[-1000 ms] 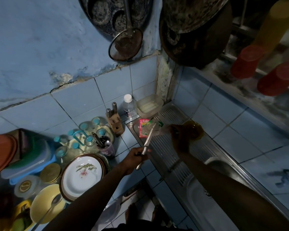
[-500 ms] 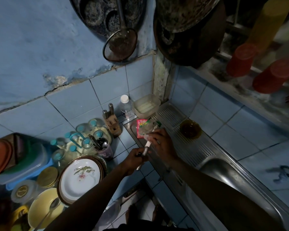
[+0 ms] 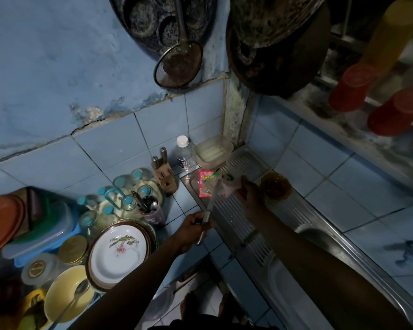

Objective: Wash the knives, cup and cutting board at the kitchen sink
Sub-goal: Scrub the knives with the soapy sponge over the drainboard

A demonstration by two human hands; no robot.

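My left hand (image 3: 193,226) grips the handle of a long steel knife (image 3: 211,198) over the counter's edge, with the blade pointing up towards a pink sachet (image 3: 205,184). My right hand (image 3: 250,195) reaches across the ribbed drainboard (image 3: 234,217). Its fingertips rest against a pale soft object (image 3: 228,186) beside the sachet, and the grip is unclear. An amber glass cup (image 3: 275,186) stands on the drainboard just right of that hand. A wooden knife block (image 3: 164,173) with two handles stands by the wall. No cutting board is visible.
The steel sink basin (image 3: 308,234) lies under my right forearm. A clear plastic tub (image 3: 212,151) and a bottle (image 3: 183,152) stand in the corner. Plates (image 3: 118,253), jars, a utensil cup (image 3: 150,211) and bowls crowd the left counter. Pans and a strainer (image 3: 179,64) hang overhead.
My right hand left the amber cup standing on the drainboard, moved left to the knife blade, and now sits by the pale object. My left hand has kept hold of the knife.
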